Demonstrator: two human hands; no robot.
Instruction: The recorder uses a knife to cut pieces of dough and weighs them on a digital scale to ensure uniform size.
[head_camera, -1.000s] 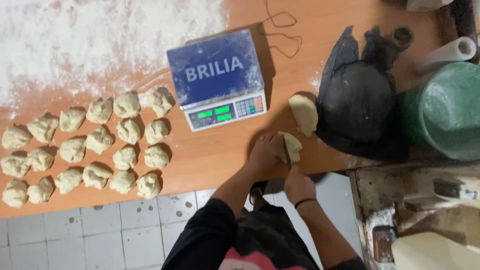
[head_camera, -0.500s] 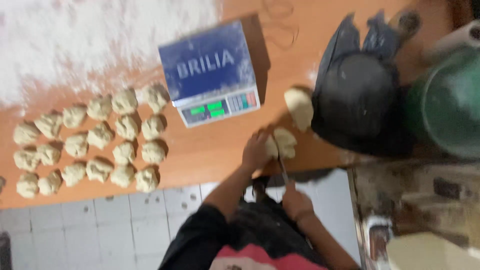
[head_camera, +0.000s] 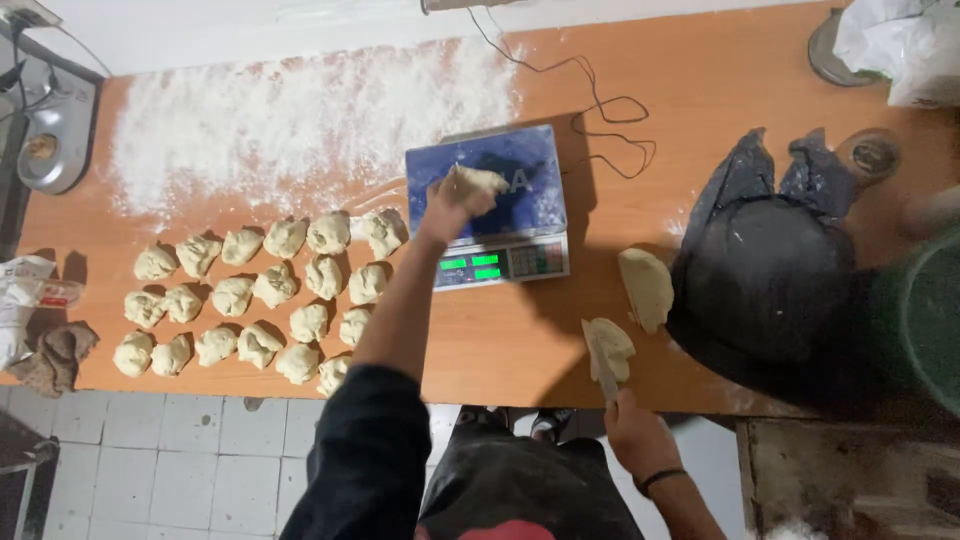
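Note:
My left hand (head_camera: 447, 207) grips a cut piece of dough (head_camera: 472, 183) and holds it over the blue platform of a digital scale (head_camera: 497, 205) in the middle of the wooden table (head_camera: 520, 340). My right hand (head_camera: 632, 432) sits at the near table edge, closed on a metal dough cutter (head_camera: 606, 378) whose blade rests on a small lump of dough (head_camera: 608, 345). A bigger lump of dough (head_camera: 646, 288) lies just beyond it, to the right of the scale.
Several portioned dough pieces (head_camera: 262, 290) lie in rows at left. Flour (head_camera: 300, 120) is spread across the far left of the table. A black plastic bag (head_camera: 765, 280) covers something at right, beside a green tub (head_camera: 925, 320). The scale's cable (head_camera: 600, 110) loops behind it.
My left hand has lifted a cut dough piece from the near edge up onto the scale. My right hand stays at the edge with the cutter. The camera view has shifted.

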